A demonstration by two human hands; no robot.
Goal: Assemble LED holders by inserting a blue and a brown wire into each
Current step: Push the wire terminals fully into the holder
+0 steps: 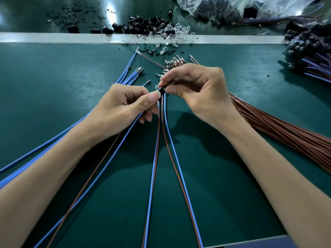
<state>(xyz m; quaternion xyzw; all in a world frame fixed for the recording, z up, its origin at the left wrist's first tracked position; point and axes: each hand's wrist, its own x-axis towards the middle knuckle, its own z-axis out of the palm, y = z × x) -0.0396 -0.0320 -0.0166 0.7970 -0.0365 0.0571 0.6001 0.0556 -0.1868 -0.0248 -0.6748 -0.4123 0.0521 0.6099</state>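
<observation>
At the middle of the green mat my two hands meet over a small black LED holder (pixel 161 90) with a clear LED tip. My right hand (pixel 195 93) pinches the holder from the right. My left hand (pixel 125 102) pinches the wires just below it, thumb against the holder. A blue wire (pixel 176 163) and a brown wire (pixel 168 149) run down from the holder toward me. Two more blue and brown pairs (pixel 152 176) hang from my left hand.
Loose blue wires (pixel 129 74) fan out on the left, a thick bundle of brown wires (pixel 286 133) lies on the right. Black holders and clear LEDs (pixel 161 31) are piled at the back by a white strip. Finished assemblies (pixel 311 56) lie far right, a plastic bag (pixel 232 6) behind.
</observation>
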